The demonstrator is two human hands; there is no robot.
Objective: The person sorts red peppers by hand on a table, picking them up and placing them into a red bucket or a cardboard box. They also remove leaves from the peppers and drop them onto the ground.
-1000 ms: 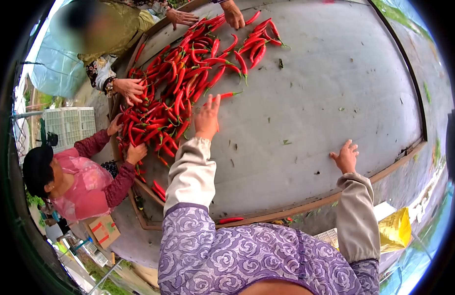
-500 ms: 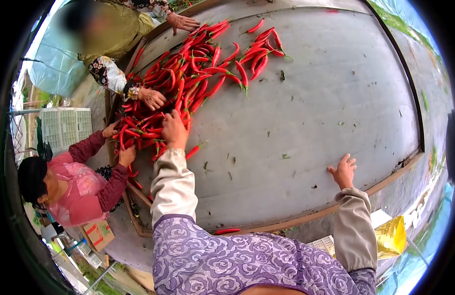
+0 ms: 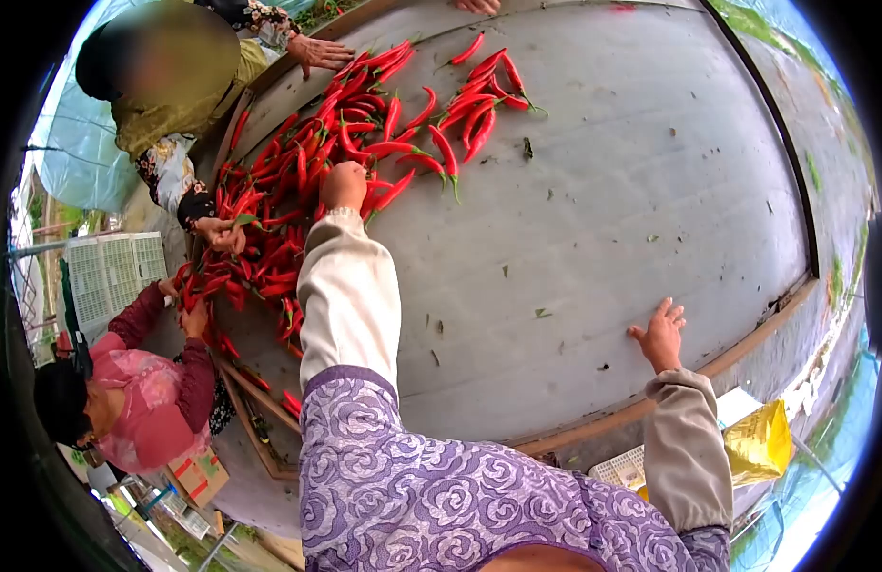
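Observation:
A large pile of long red chili peppers (image 3: 279,205) lies along the left part of the grey tabletop (image 3: 574,219). My left hand (image 3: 344,185) reaches to the right edge of this pile, its fingers curled in and touching the peppers. What the curled fingers hold, if anything, is hidden. Far from the pile, near the front right edge, my right hand (image 3: 661,336) rests on the table with fingers spread and nothing in it. A smaller cluster of chilies (image 3: 479,100) lies beyond my left hand.
A co-worker's hand (image 3: 222,234) holds a green leaf over the pile; their other hand (image 3: 317,54) lies flat behind it. Another person's hands (image 3: 195,319) work at the left edge. A wooden rim (image 3: 593,434) borders the table. A yellow bag (image 3: 757,441) stands right.
My left hand has moved farther forward along the pile. The co-worker's hand has drawn back left and shows a leaf. Part of another hand has appeared at the top. My right hand stays put.

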